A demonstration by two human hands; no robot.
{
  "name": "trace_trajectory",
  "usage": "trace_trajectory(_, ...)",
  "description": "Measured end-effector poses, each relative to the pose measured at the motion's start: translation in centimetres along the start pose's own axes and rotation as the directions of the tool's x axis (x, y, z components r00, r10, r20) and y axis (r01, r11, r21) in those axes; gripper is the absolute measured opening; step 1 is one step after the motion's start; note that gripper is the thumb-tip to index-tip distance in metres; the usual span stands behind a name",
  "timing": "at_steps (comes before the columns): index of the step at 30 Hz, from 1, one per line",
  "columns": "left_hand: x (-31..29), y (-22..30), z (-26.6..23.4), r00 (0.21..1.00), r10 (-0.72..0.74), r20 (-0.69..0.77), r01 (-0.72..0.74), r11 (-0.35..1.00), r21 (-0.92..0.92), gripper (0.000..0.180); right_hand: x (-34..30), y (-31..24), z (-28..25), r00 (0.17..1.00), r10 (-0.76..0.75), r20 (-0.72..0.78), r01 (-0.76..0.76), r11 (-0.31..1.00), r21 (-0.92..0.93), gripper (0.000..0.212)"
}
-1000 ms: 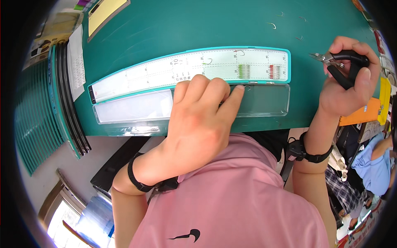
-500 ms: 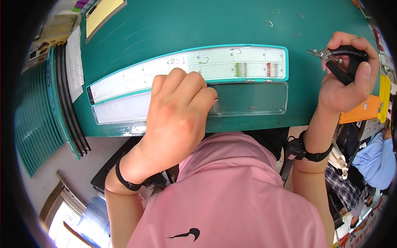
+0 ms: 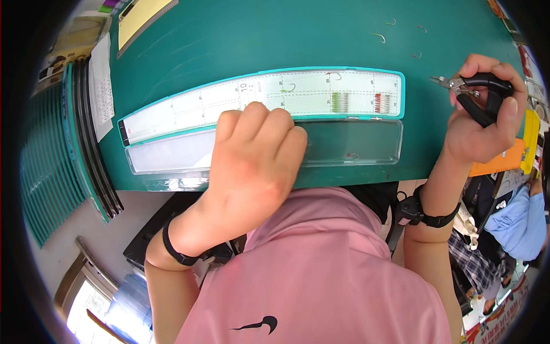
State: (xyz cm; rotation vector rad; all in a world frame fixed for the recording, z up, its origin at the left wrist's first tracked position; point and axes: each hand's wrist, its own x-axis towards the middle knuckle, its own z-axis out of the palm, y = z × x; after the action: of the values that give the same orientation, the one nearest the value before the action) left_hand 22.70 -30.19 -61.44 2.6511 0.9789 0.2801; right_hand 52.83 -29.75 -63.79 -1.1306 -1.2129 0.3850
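Observation:
A long teal-rimmed case (image 3: 402, 86) lies open, its clear lid (image 3: 378, 137) folded toward me. Its white ruled insert bears a green fishing hook (image 3: 290, 89), a red hook (image 3: 335, 75), a green-ended row of hooks (image 3: 340, 102) and a red-ended row (image 3: 382, 104). Another hook (image 3: 352, 156) shows at the lid. My left hand (image 3: 255, 155) is closed, knuckles up, over the middle of the case; its fingertips and anything between them are hidden. Right of the case, my right hand (image 3: 487, 126) grips black-handled nippers (image 3: 488, 82), handles spread, tips pointing left.
Several loose hooks (image 3: 380, 38) lie on the green tabletop (image 3: 229, 40) beyond the case. A yellow pad (image 3: 143, 20) and a paper sheet (image 3: 102, 86) are at the left. An orange folder (image 3: 498, 161) and a person in blue (image 3: 518, 215) are at the right.
My left hand has shifted slightly right and rolled over, so its thumb side and the small dark tip beside it no longer show. My right hand still holds the nippers, slightly lower in view.

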Motion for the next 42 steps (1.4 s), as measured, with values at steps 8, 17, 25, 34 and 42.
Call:
trace_trajectory(8, 1.0, -0.8, 0.3, 0.962, 0.007, -0.271, -0.050, 0.987, -0.151, 0.026, 1.6, -5.0, -0.6, 0.966, 0.252, 0.059, -0.258, 0.919, 0.299, 0.056)
trace_trajectory(17, 3.6, -1.2, 0.8, 0.898, -0.074, -0.433, -0.129, 0.899, -0.420, 0.029, 0.1, -4.8, 2.8, 0.902, 0.323, 0.287, -0.430, 0.737, 0.521, 0.064)
trace_trajectory(25, 4.5, -2.2, 1.7, 0.908, 0.023, -0.419, -0.181, 0.922, -0.342, 0.042, -2.7, -4.4, 4.9, 0.891, 0.299, 0.341, -0.357, 0.926, 0.120, 0.044)
trace_trajectory(34, 4.9, -2.2, 2.1, 0.885, 0.070, -0.461, -0.216, 0.937, -0.273, 0.044, -1.9, -4.0, 5.5, 0.889, 0.333, 0.314, -0.385, 0.915, 0.120, 0.042)
trace_trajectory(42, 4.5, -2.3, 2.0, 0.884, 0.079, -0.461, -0.213, 0.946, -0.246, 0.042, -1.8, -4.0, 5.9, 0.883, 0.313, 0.349, -0.371, 0.922, 0.113, 0.038)
